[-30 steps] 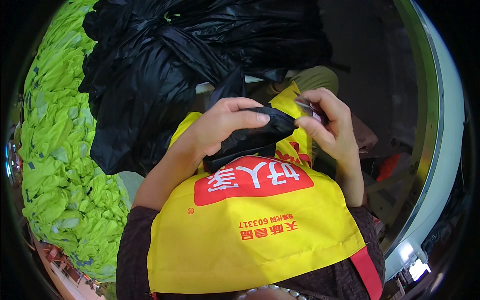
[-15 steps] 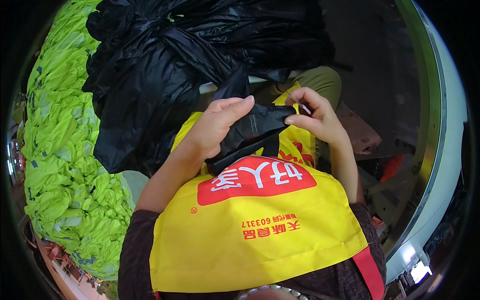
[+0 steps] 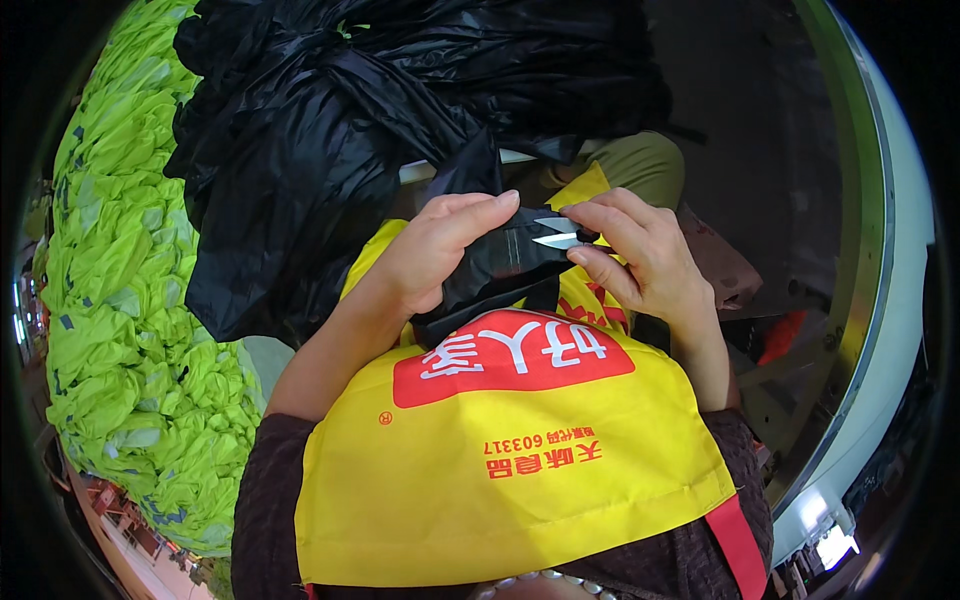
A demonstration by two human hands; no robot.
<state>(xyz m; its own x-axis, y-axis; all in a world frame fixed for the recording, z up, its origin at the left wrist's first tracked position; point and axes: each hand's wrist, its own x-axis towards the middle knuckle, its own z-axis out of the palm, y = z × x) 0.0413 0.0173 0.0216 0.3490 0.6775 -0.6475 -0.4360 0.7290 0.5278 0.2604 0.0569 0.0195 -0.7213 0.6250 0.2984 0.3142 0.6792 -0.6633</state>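
Above my lap, my left hand (image 3: 432,248) is closed on a piece of black fabric (image 3: 490,265), thumb on top. The fabric is smooth and folded, with a pale line of stitching across it. Small thread snips (image 3: 558,234) sit between the thumb and fingers of my right hand (image 3: 655,250). Their two bright blades stand apart and point left, over the right end of the held fabric. The snips' handles are mostly hidden by my fingers. Whether the blades touch the cloth I cannot tell.
A heap of black fabric (image 3: 300,170) lies beyond my hands. Bundled lime-green fabric (image 3: 130,300) is piled along the left. I wear a yellow apron (image 3: 520,510). A brown piece (image 3: 722,268) and something red (image 3: 782,336) lie right, inside a curved pale edge (image 3: 905,300).
My right hand has turned and brought the snips round so that their blades now point left over the fabric. My left hand keeps its hold, nearly still.
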